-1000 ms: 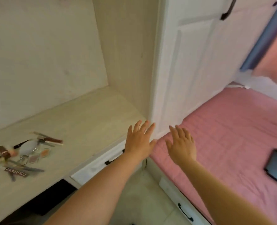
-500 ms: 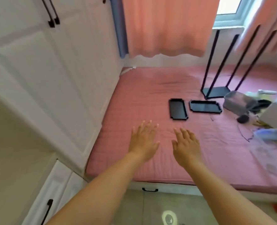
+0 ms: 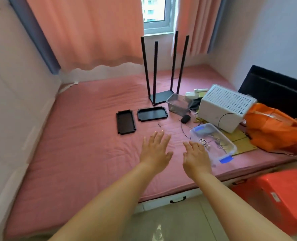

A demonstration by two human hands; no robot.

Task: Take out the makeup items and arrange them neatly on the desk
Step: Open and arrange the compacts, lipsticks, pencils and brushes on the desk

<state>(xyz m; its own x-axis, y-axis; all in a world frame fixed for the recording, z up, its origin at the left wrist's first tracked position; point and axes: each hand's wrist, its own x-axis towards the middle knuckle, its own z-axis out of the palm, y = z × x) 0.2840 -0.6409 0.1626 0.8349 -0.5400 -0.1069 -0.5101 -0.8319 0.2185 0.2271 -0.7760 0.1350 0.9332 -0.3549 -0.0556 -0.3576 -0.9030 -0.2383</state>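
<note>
My left hand [image 3: 155,150] and my right hand [image 3: 196,156] are stretched out side by side, palms down, fingers apart, holding nothing, above the pink mattress [image 3: 85,153]. Just right of my right hand lies a clear plastic box with blue clips [image 3: 219,138] holding small items I cannot make out. The desk and the makeup items are out of view.
Two black trays [image 3: 126,121] [image 3: 152,113] lie on the mattress, with a black four-post rack [image 3: 163,70] behind them. To the right are another clear box [image 3: 178,104], a white perforated basket [image 3: 226,108], an orange bag [image 3: 274,126] and a red stool [image 3: 280,199].
The view has swung right, from the desk with makeup items, past the white wardrobe, onto the pink bed. Both hands stayed outstretched and empty.
</note>
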